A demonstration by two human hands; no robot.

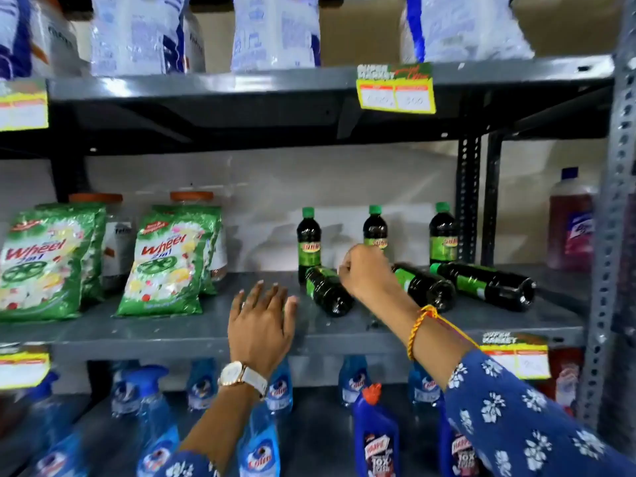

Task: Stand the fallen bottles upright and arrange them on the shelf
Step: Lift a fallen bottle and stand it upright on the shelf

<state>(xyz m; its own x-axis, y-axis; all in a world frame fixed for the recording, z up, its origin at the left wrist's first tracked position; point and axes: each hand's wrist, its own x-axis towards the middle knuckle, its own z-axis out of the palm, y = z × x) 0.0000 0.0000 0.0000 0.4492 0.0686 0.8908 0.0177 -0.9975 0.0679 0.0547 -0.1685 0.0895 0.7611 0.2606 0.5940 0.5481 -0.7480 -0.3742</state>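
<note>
Three dark bottles with green caps stand at the back of the middle shelf [447, 325]: a left one [308, 241], a middle one [375, 228] and a right one [443, 235]. In front of them three more lie on their sides: a left one [328, 290], a middle one [425, 287] and a right one [488, 285]. My right hand [366, 271] reaches in between the left and middle fallen bottles with its fingers curled. It hides the middle fallen bottle's neck, and I cannot make out whether it grips anything. My left hand [261, 321] hovers flat, fingers spread, over the shelf's front.
Green detergent packets [165, 266] and jars fill the shelf's left half. A pink bottle [571, 232] stands beyond the grey upright post [616, 235] at right. Blue spray bottles [278, 387] line the shelf below. White bags [275, 29] sit on the shelf above.
</note>
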